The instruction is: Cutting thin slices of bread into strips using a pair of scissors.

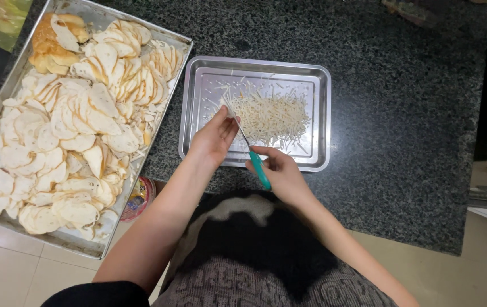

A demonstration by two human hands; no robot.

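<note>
My left hand (pixel 214 136) pinches a pale flat slice (pixel 225 108) over the near left part of a small steel tray (pixel 323 113). My right hand (pixel 277 170) grips scissors with teal handles (pixel 260 170); their blades (pixel 243 135) reach up toward the slice. A heap of thin pale shreds (pixel 272 116) lies in the middle of the small tray.
A large steel tray (pixel 10 85) on the left is piled with pale flat slices (pixel 78 125) and overhangs the dark speckled stone counter (pixel 402 113). A small colourful container (pixel 138 196) sits below the counter edge. Tiled floor shows underneath.
</note>
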